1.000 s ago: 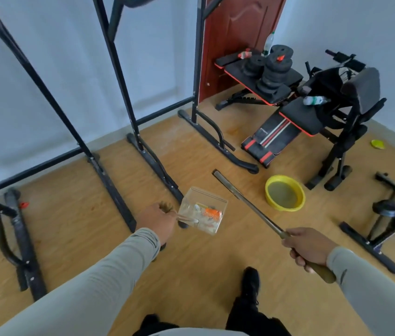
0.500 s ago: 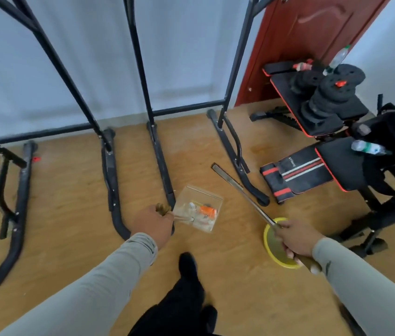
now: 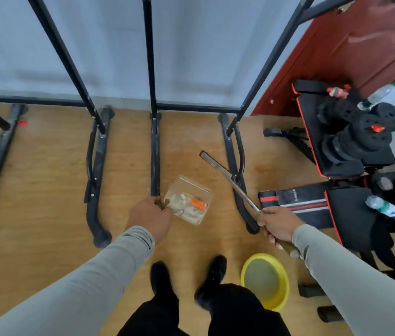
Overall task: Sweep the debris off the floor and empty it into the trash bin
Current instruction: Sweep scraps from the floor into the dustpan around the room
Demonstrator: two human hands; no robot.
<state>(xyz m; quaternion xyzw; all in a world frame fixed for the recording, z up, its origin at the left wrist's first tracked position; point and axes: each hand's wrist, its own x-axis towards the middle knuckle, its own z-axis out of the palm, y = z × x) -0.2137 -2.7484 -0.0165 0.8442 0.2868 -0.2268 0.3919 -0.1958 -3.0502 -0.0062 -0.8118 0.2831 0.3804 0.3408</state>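
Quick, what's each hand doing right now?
Left hand: grips the brown handle of the clear plastic dustpan with scraps inside.
Right hand: grips the long metal stick.

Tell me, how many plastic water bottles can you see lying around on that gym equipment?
2: one bottle leans by the weight plates near the door, the other bottle lies on the black bench at right. More may be hidden.

clear plastic dustpan [image 3: 190, 200]: contents blurred; white bits and an orange piece, kinds unreadable
long metal-shafted broom [image 3: 230, 180]: head not visible
black pull-up frame posts [image 3: 150, 54]: cut off at top edge
yellow round bin [image 3: 265, 281]: partly hidden by leg
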